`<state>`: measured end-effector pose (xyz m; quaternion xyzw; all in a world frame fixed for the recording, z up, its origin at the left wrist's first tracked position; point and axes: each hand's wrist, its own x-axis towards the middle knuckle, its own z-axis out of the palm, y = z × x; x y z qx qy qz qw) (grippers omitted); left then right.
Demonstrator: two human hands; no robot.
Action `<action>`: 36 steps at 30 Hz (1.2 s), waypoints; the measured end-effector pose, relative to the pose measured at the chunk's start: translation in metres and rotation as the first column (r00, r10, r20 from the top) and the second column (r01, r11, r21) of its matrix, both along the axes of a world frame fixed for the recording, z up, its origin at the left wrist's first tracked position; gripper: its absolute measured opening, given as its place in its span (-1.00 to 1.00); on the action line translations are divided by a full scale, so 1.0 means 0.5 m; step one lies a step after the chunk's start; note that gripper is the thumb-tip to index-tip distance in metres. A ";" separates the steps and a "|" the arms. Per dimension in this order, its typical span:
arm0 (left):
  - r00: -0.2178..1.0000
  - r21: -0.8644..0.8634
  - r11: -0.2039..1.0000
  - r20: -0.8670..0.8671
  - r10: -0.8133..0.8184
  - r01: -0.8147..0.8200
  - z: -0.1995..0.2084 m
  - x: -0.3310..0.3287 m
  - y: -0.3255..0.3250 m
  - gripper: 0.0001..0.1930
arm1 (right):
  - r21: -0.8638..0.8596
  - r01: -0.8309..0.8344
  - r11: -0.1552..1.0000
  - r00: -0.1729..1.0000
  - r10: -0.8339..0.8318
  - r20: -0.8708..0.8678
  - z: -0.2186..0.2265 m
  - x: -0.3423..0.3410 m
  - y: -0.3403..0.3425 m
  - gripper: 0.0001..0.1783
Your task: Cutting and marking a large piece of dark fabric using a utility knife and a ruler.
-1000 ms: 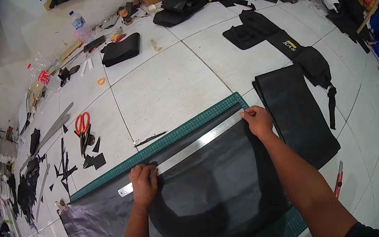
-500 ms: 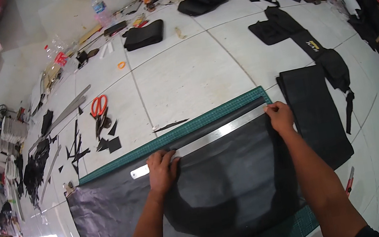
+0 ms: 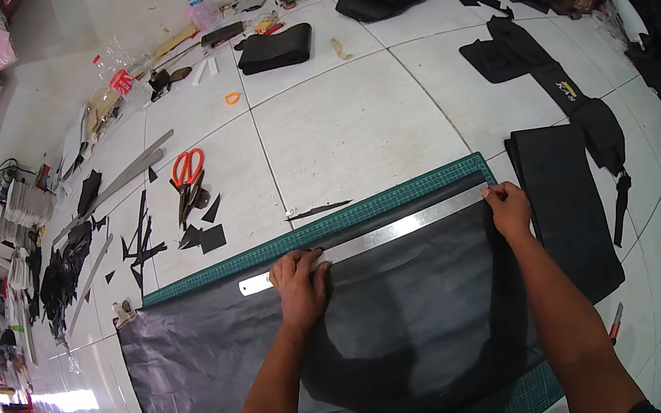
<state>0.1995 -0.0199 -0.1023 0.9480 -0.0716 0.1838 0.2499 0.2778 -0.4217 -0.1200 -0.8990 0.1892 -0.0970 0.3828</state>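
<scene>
The metal ruler (image 3: 391, 233) lies slantwise on the black sheet (image 3: 217, 363), rising rightward, while the left hand (image 3: 300, 287) grips it near its left end and the right hand (image 3: 510, 211) pinches its right end.

Beyond the far edge of the green cutting mat (image 3: 398, 198), tiled floor (image 3: 344, 131) leaves a wide passage past a thin black strip (image 3: 321, 210). Orange-handled scissors (image 3: 189, 196) and black scraps (image 3: 213, 238) obstruct the far left; folded black material (image 3: 568, 208) hems the far right corner. Left hand (image 3: 301, 284) and right hand (image 3: 511, 212) on the steel ruler (image 3: 395, 231) bar the way across.
</scene>
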 end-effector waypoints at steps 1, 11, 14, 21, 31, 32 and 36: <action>1.000 -0.019 1.000 -0.018 0.016 -0.016 -0.001 0.001 0.002 -0.72 | -0.001 -0.003 1.000 1.000 0.003 0.000 -0.003 0.000 -0.001 -0.66; 0.997 -0.012 0.998 -0.049 0.053 -0.054 -0.002 0.000 -0.001 -0.74 | -0.054 0.008 0.999 1.000 -0.006 0.030 -0.012 -0.002 -0.002 -0.68; 0.999 -0.030 0.999 -0.035 0.041 -0.042 -0.005 -0.001 0.005 -0.75 | -0.031 0.011 0.999 0.999 -0.010 0.030 -0.016 -0.001 0.001 -0.69; 0.999 -0.031 0.998 -0.026 0.046 -0.047 -0.006 0.000 0.003 -0.75 | -0.017 0.017 1.000 0.996 -0.016 0.082 -0.020 -0.006 0.002 -0.70; 0.998 -0.016 0.999 -0.042 0.051 -0.052 -0.003 0.003 -0.004 -0.74 | -0.057 0.024 0.998 0.996 -0.019 0.093 -0.006 -0.009 0.005 -0.71; 0.998 -0.016 0.999 -0.043 0.047 -0.048 -0.005 0.004 -0.005 -0.74 | -0.081 0.002 0.997 0.999 0.003 0.053 -0.002 -0.008 0.002 -0.71; 0.998 0.018 0.998 -0.022 0.054 -0.053 -0.005 0.005 0.003 -0.75 | -0.250 0.055 0.967 0.976 0.001 0.219 0.043 -0.011 0.032 -0.73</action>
